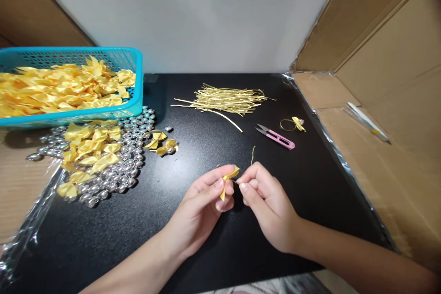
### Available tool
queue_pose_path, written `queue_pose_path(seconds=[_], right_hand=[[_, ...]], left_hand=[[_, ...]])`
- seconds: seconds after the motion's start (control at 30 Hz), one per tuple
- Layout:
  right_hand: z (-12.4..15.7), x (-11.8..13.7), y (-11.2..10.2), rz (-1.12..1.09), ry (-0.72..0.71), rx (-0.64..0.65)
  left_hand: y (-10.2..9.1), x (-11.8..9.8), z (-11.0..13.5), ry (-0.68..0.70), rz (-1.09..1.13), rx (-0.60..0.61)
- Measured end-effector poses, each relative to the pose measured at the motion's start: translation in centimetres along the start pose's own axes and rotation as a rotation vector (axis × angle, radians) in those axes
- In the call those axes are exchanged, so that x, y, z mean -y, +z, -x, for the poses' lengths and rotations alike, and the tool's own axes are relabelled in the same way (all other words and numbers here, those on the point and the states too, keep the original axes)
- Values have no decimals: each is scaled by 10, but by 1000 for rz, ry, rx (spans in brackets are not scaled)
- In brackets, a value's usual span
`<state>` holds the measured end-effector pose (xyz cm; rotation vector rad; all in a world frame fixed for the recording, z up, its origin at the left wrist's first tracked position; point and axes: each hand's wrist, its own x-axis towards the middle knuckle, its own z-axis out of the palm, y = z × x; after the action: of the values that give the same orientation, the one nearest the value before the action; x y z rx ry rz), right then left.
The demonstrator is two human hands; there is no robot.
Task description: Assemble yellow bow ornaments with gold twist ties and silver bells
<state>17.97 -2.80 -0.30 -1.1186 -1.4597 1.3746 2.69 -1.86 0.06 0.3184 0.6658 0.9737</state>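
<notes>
My left hand (203,204) pinches a small yellow ribbon bow (228,179) between thumb and fingers above the black tabletop (213,147). My right hand (267,200) meets it from the right, its fingers pinched on a thin gold wire tie (253,154) whose free end sticks up above the knuckles. Both hands are closed and touch at the bow.
A turquoise basket (136,78) full of yellow bows stands at the back left. Silver beads (129,165) with loose bows (91,147) lie in front of it. A bundle of gold ties (229,99), pink snips (277,138) and a finished bow ring (294,124) lie behind the hands. Cardboard walls (379,115) stand to the right.
</notes>
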Motion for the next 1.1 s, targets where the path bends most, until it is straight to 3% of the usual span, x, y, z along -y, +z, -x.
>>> queue_pose_path(seconds=[0.77, 1.1], right_hand=[[0, 4, -5, 5, 17, 50], [5, -4, 2, -55, -23, -20]], left_hand=[[-3, -2, 1, 142, -286, -52], [-5, 1, -1, 128, -300, -35]])
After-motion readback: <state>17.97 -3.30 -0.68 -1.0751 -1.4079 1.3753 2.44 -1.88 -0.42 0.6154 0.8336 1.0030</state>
